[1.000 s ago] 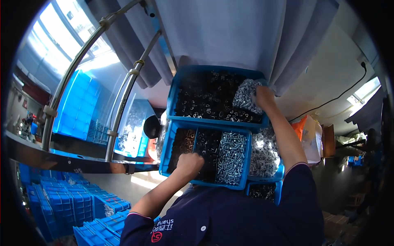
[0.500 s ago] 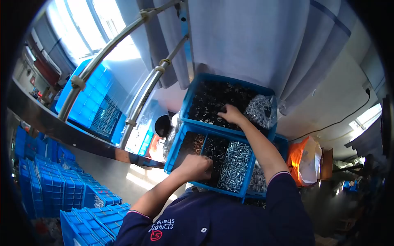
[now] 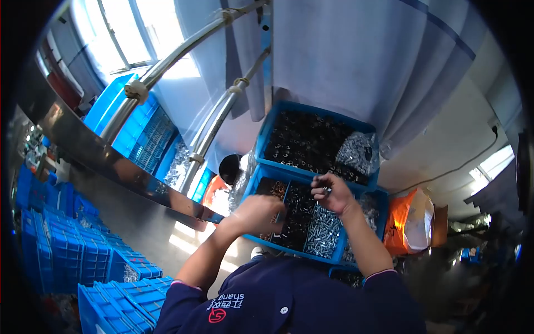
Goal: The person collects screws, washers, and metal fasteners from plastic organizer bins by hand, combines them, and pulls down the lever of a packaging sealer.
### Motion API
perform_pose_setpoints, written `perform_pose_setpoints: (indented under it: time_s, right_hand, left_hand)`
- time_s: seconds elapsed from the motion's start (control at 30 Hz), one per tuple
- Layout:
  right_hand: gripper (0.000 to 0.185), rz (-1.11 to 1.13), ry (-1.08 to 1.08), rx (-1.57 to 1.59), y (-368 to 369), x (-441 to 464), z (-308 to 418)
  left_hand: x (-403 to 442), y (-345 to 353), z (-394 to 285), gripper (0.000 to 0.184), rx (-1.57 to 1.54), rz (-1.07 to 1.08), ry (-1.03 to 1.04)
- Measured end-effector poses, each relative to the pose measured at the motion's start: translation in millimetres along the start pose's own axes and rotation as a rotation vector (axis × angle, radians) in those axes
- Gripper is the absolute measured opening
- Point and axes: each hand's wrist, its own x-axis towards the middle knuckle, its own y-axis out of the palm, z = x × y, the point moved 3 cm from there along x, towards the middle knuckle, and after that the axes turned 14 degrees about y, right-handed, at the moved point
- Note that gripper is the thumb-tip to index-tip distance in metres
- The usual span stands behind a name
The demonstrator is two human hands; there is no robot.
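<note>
My left hand (image 3: 258,214) is over the left side of the divided blue crate (image 3: 251,188), near its copper-coloured rings (image 3: 277,190) and small dark parts (image 3: 297,209). Motion smears its fingers, so its grip does not show. Above the crate's back edge, my right hand (image 3: 334,193) has its fingers curled in. A small shiny metal piece (image 3: 327,190) shows at those fingers; its exact kind is unclear. Below the right hand lie silver screws (image 3: 324,229) in their compartment. Behind, another blue crate (image 3: 271,118) holds dark small parts and a clear bag of metal pieces (image 3: 356,152).
A metal rail frame (image 3: 214,125) rises at the left. Stacked blue crates (image 3: 67,245) stand on the floor at lower left. An orange bag (image 3: 401,221) sits right of the crates, and a curtain (image 3: 334,61) hangs behind.
My right hand has come out of the back crate, toward me, to above the divided crate. My left hand has risen slightly and is now blurred. The view has shifted a little.
</note>
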Motion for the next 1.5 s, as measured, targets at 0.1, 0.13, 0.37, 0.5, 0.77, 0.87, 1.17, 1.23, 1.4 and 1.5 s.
perform_pose_setpoints:
  time_s: [0.1, 0.13, 0.37, 0.5, 0.77, 0.87, 1.17, 1.23, 1.4, 1.5]
  right_hand:
    - [0.020, -0.237, -0.091, 0.119, -5, -11, -54]
    - [0.022, -0.252, -0.113, 0.132, -10, -13, -68]
    - [0.022, -0.065, -0.298, 0.302, -58, -24, -112]
    - [0.017, -0.238, -0.302, 0.444, -60, -35, -118]
    - [0.019, -0.295, -0.258, 0.200, 3, 12, -82]
    - [0.021, -0.202, -0.228, -0.017, 49, 73, -60]
    - [0.038, -0.252, -0.709, -0.913, 131, 235, -41]
    - [0.038, -0.121, -0.744, -0.871, 153, 203, -37]
    - [0.035, -0.107, -0.875, -0.961, 170, 73, -21]
    - [0.025, -0.376, -0.878, -1.072, 147, 6, -10]
  left_hand:
    - [40, -12, -20, 0.024, -0.060, -0.032, 0.201]
    - [53, -3, -23, 0.023, -0.039, 0.032, 0.206]
    - [87, 73, -19, 0.022, -0.101, 0.127, 0.299]
    - [44, 53, -21, 0.019, -0.268, -0.221, 0.208]
    - [-107, 52, -1, 0.015, -0.334, -0.413, -0.090]
    - [-154, 73, 5, 0.016, -0.342, -0.515, -0.246]
    - [-182, 89, 30, 0.053, 0.126, -0.444, -0.473]
    - [-181, 92, 36, 0.069, 0.230, -0.357, -0.474]
    - [-180, 108, 56, 0.081, 0.233, -0.107, -0.582]
    - [-190, 146, 81, 0.086, 0.159, -0.061, -0.638]
